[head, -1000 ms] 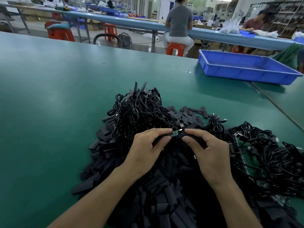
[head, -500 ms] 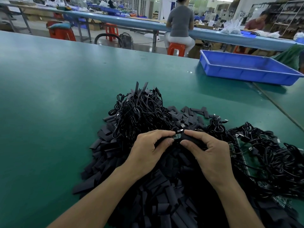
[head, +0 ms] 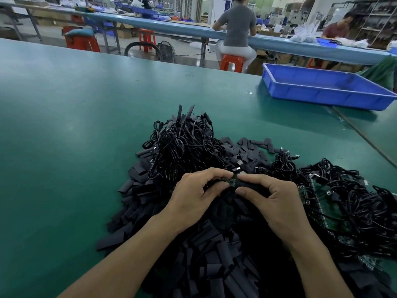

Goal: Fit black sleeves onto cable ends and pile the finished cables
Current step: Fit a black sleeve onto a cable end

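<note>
We see the left hand (head: 193, 196) pinching a cable end (head: 231, 182) between curled fingers (head: 214, 174) and thumb. The right hand (head: 277, 205) grips a black sleeve (head: 250, 186) that meets the cable end, above the sleeve pile (head: 193, 265) on the table (head: 64, 147).

Of the person only two arms show, and both are bare along their whole visible length: the left forearm (head: 129, 261) and the right forearm (head: 318, 267) are uncovered up to the wrists, smooth and slender, narrowing toward the wrist. The left hand (head: 193, 194) and the right hand (head: 277, 203) are bare as well, with long slim fingers (head: 206, 175) and knuckles that stand out faintly. The nails are cut short and rounded, plainest on the right thumb (head: 241, 191) and the right forefinger (head: 243, 174).
</note>
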A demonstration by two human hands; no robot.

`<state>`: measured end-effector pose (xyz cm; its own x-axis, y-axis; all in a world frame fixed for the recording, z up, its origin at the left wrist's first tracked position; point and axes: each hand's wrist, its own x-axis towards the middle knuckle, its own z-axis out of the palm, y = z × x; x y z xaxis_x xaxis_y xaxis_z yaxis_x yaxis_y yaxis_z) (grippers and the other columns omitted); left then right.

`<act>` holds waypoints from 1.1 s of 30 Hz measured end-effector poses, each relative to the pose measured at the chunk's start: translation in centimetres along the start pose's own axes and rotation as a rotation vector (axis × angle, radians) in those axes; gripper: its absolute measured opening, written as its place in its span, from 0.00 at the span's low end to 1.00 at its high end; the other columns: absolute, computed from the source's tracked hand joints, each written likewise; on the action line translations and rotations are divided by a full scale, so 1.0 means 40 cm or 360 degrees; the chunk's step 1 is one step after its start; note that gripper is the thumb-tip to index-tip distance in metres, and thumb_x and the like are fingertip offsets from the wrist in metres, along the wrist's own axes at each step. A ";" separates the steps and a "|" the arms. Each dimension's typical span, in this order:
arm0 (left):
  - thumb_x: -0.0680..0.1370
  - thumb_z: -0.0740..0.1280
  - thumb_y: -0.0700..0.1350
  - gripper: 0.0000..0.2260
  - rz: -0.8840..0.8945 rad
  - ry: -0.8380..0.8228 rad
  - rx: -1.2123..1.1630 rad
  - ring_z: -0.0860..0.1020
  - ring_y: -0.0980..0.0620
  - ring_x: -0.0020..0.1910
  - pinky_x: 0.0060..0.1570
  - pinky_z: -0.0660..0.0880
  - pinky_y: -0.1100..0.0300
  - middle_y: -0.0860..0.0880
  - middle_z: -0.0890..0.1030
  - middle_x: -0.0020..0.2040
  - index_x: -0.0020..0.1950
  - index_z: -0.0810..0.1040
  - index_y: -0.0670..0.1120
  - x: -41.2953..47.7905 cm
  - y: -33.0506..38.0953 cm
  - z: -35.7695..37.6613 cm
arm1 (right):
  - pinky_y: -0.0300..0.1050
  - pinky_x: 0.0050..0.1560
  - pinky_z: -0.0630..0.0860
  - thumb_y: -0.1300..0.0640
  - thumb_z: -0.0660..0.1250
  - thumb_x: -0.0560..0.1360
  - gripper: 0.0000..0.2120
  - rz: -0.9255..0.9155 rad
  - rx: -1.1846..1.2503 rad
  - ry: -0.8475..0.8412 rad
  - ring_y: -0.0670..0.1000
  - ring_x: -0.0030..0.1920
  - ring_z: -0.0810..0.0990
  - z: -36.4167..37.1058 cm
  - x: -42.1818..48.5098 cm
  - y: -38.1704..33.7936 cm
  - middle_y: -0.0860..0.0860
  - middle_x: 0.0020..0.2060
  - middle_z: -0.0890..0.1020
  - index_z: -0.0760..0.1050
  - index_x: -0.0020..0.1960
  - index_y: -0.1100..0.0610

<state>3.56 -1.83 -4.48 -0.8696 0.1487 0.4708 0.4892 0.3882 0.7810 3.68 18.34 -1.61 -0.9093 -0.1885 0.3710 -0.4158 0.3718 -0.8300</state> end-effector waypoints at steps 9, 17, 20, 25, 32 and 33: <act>0.76 0.68 0.57 0.10 -0.0076 -0.0105 0.0007 0.81 0.63 0.54 0.59 0.77 0.52 0.66 0.82 0.51 0.55 0.71 0.61 0.003 0.007 0.002 | 0.34 0.48 0.79 0.48 0.74 0.67 0.14 0.0021 0.0036 -0.0100 0.39 0.47 0.84 0.007 -0.003 -0.003 0.37 0.46 0.85 0.84 0.53 0.44; 0.80 0.65 0.55 0.10 -0.0068 0.0084 -0.0070 0.81 0.53 0.35 0.34 0.78 0.56 0.54 0.83 0.38 0.47 0.82 0.52 0.000 0.013 -0.003 | 0.30 0.49 0.77 0.51 0.74 0.69 0.10 -0.0038 0.0095 0.0066 0.39 0.48 0.84 0.013 -0.002 -0.003 0.37 0.45 0.85 0.84 0.49 0.43; 0.82 0.65 0.53 0.12 -0.0018 0.0014 0.0009 0.81 0.58 0.38 0.37 0.76 0.66 0.56 0.83 0.39 0.46 0.83 0.48 -0.001 0.014 -0.001 | 0.30 0.49 0.76 0.52 0.73 0.69 0.09 -0.0052 0.0079 0.0068 0.39 0.47 0.84 0.013 -0.001 -0.005 0.37 0.44 0.86 0.84 0.49 0.45; 0.83 0.63 0.51 0.11 -0.0018 -0.0030 0.0112 0.81 0.56 0.41 0.40 0.77 0.60 0.56 0.82 0.39 0.47 0.81 0.48 0.000 0.012 0.003 | 0.31 0.48 0.77 0.50 0.74 0.68 0.11 -0.0030 0.0074 0.0038 0.39 0.47 0.84 0.011 -0.002 -0.006 0.37 0.44 0.86 0.84 0.50 0.45; 0.84 0.60 0.50 0.11 -0.0015 -0.0143 0.0275 0.80 0.59 0.42 0.43 0.76 0.61 0.57 0.81 0.39 0.48 0.79 0.50 0.001 0.011 -0.003 | 0.29 0.47 0.77 0.49 0.74 0.68 0.11 -0.0041 0.0055 0.0025 0.38 0.46 0.84 0.016 -0.003 -0.005 0.36 0.44 0.85 0.83 0.51 0.44; 0.84 0.60 0.50 0.10 -0.0017 -0.0158 0.0293 0.80 0.58 0.43 0.44 0.76 0.59 0.57 0.82 0.40 0.49 0.79 0.50 0.000 0.011 -0.004 | 0.28 0.47 0.76 0.50 0.73 0.69 0.10 -0.0056 0.0032 0.0031 0.38 0.46 0.84 0.017 -0.003 -0.005 0.36 0.44 0.85 0.83 0.50 0.43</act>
<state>3.80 -1.78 -4.07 -0.8814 0.2292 0.4130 0.4675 0.5488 0.6931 3.88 17.67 -1.77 -0.8943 -0.1832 0.4082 -0.4474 0.3466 -0.8245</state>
